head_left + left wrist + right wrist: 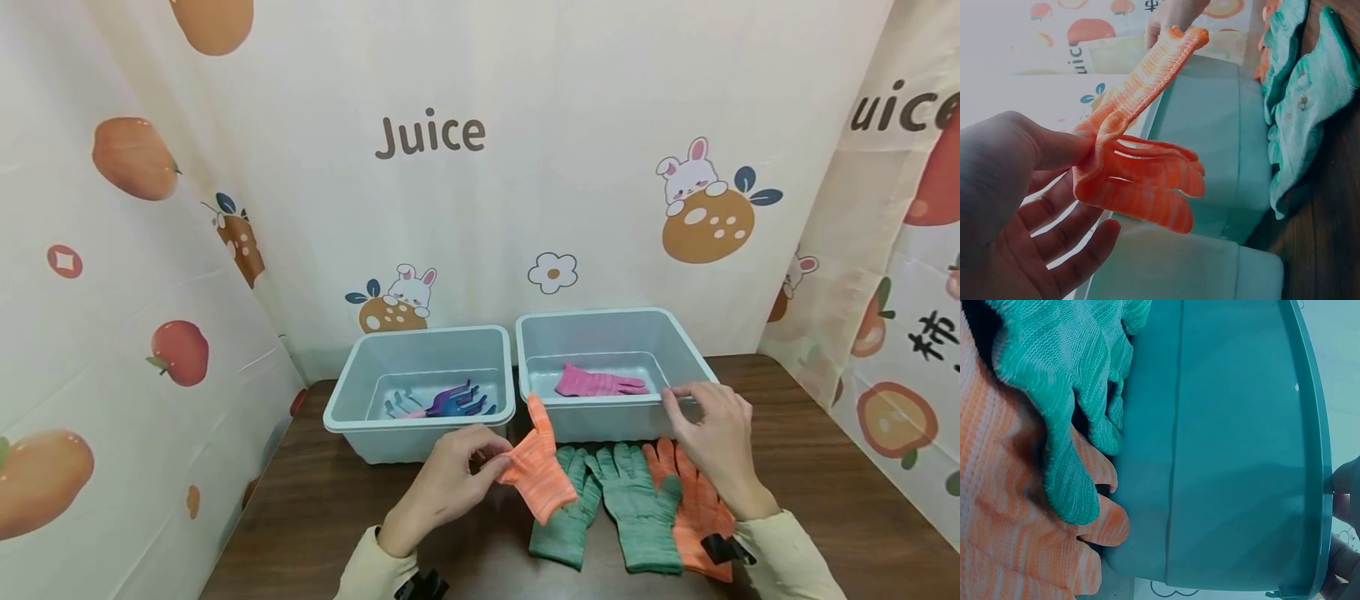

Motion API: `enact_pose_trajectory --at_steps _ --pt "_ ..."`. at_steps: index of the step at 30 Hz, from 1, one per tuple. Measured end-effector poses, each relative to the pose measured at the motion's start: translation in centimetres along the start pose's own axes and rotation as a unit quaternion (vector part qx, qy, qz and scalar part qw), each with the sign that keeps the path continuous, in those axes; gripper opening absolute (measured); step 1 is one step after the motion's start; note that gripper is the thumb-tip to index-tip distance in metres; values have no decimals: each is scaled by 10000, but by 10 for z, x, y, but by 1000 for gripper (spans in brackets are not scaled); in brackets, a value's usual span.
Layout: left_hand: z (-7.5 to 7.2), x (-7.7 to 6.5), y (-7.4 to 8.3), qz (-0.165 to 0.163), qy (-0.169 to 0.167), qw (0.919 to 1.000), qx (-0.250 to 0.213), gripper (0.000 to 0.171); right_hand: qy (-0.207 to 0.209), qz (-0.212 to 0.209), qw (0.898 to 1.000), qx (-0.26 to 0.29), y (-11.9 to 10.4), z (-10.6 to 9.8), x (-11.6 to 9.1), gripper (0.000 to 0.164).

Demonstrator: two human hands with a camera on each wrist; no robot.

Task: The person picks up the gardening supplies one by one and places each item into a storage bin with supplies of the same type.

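My left hand point(457, 471) pinches an orange knit glove point(542, 467) between thumb and fingers, held up in front of the bins. In the left wrist view, the glove's fingers point(1154, 203) hang folded beneath the grip. At the front right corner of the right light-blue bin point(615, 425), my right hand point(712, 429) grips the rim. Inside that bin lies a pink glove point(596, 382). Two green gloves point(637, 517) and another orange glove point(701, 517) lie on the table below my right hand, partly overlapping.
Beside the right bin stands a left light-blue bin point(420, 427) holding purple and blue gloves point(455, 402). Both bins stand at the back of the dark wooden table point(300, 508). A printed curtain point(480, 208) hangs behind and along both sides.
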State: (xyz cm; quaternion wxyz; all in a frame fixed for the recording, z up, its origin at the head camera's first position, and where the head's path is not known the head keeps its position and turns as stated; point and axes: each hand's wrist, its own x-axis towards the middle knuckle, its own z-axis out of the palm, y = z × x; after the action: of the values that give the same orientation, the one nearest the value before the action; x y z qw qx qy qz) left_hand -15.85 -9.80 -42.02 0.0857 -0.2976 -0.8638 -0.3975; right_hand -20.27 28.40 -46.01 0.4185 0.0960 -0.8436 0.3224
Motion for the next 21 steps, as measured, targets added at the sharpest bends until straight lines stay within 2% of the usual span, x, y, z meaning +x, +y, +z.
enact_pose_trajectory --at_steps 8,21 --pt "2 6 3 241 363 9990 -138 10 33 -7 10000 42 -1 0 1 6" --pt "6 14 5 440 882 9947 -278 7 21 16 10000 38 -1 0 0 7"
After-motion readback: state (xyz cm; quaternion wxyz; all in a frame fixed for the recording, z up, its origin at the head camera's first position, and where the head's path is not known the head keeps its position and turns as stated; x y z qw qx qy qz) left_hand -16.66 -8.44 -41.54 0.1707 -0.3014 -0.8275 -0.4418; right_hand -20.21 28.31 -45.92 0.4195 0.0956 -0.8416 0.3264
